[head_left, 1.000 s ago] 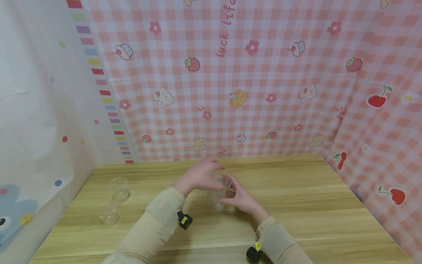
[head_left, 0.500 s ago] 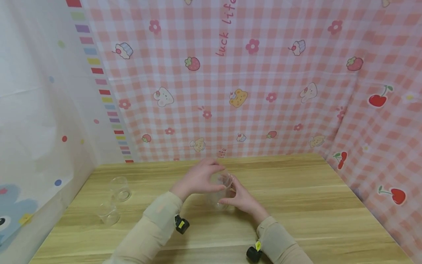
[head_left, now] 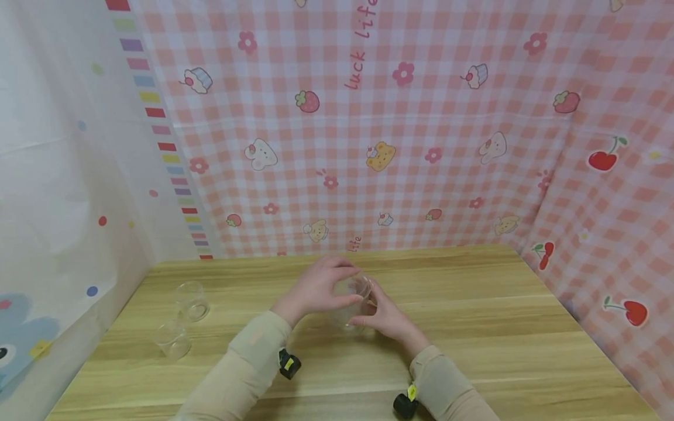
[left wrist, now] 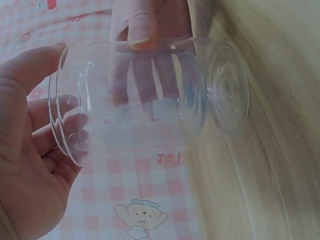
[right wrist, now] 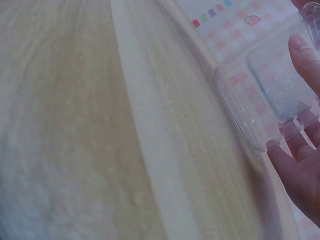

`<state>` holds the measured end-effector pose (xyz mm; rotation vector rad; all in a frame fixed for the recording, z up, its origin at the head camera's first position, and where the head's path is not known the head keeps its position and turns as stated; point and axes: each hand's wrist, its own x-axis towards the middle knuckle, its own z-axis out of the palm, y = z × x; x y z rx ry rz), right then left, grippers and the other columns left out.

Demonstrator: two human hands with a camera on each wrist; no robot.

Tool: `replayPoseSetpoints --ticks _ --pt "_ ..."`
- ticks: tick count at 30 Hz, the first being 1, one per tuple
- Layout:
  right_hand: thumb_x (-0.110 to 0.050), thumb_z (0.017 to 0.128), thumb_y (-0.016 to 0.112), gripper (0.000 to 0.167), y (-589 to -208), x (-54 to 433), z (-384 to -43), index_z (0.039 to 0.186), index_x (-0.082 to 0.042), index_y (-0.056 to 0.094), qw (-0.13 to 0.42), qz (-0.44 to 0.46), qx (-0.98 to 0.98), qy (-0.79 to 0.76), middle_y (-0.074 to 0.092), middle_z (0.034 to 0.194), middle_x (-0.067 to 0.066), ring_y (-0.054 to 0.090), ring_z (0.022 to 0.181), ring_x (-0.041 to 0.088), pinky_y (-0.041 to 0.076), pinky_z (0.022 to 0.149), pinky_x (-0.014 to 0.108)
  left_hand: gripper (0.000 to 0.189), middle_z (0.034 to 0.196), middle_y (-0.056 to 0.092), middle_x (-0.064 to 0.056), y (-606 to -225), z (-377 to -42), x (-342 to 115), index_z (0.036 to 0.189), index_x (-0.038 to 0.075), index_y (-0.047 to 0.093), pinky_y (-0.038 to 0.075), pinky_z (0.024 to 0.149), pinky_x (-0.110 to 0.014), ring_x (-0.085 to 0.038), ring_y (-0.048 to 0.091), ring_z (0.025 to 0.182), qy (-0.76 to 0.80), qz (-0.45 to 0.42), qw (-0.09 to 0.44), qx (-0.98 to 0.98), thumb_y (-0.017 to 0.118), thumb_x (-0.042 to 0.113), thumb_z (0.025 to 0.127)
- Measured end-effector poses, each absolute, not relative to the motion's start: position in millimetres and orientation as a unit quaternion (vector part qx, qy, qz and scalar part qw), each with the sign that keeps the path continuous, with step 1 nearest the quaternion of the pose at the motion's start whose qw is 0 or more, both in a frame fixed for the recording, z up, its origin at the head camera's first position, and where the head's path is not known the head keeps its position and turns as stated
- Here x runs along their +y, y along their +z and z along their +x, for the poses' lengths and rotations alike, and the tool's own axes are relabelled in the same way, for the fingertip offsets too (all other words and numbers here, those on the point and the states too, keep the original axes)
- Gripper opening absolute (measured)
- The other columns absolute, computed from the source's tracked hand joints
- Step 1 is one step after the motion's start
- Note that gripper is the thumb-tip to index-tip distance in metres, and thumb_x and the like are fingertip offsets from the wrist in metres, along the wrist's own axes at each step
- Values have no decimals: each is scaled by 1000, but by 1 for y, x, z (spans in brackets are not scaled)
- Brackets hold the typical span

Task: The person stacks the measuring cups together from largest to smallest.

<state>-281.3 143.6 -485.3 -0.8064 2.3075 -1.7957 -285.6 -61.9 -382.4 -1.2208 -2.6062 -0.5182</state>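
Two clear plastic cups are nested at mid-table, the outer cup (left wrist: 240, 95) around the inner cup (left wrist: 199, 100). Their rims lie close together in the left wrist view, while the two bases stand apart. My left hand (head_left: 317, 289) grips the rim end from above, thumb on one side and fingers on the other. From the right, my right hand (head_left: 388, 317) holds the outer cup around its side, thumb (right wrist: 302, 52) across the wall and fingers beneath in the right wrist view. In the head view the hands partly hide the nested cups (head_left: 341, 318).
Two more clear cups stand at the left of the wooden table (head_left: 500, 333), one far cup (head_left: 192, 301) and one nearer cup (head_left: 174, 342). A pink checked cloth (head_left: 337, 146) hangs behind the table's back edge, with more cloth at both sides.
My left hand has shifted slightly down and right at the rim, with its wrist lower. My right hand keeps its grip in about the same place. The two cups at left are unmoved.
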Motion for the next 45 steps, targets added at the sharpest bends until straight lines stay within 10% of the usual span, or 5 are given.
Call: replayPoseSetpoints --ticks 45 --pt "0 85 76 89 -484 143 -281 155 -5 20 56 -266 755 -596 30 156 20 32 141 38 34 111 53 55 131 57 -13 -391 -281 -56 131 4 63 44 102 -45 -30 50 123 -182 -405 117 -888 67 41 91"
